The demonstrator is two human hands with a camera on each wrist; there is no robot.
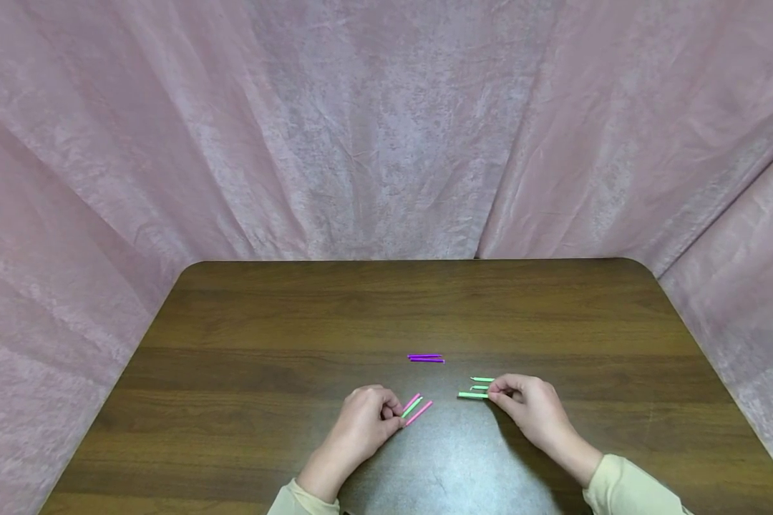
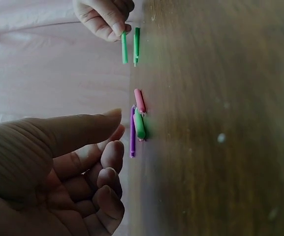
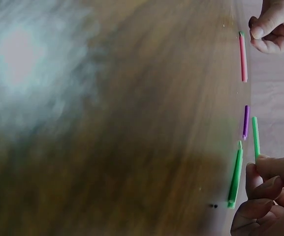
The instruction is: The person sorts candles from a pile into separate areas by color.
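My right hand (image 1: 537,411) pinches a thin green candle (image 1: 472,395) between thumb and forefinger; the right wrist view shows this candle (image 3: 255,135) raised above the table. Two more green candles (image 1: 483,379) lie beside that hand, partly covered by it. On the left, my left hand (image 1: 363,422) is beside a green candle (image 1: 413,408) lying between two pink candles (image 1: 420,413). In the left wrist view, nothing sits between the thumb and loosely bent fingers of this left hand (image 2: 73,157). Purple candles (image 1: 427,360) lie together farther back, between both hands.
The brown wooden table (image 1: 264,322) has rounded far corners and carries a bright glare near its front. Pinkish curtains (image 1: 386,129) hang behind it and along both sides.
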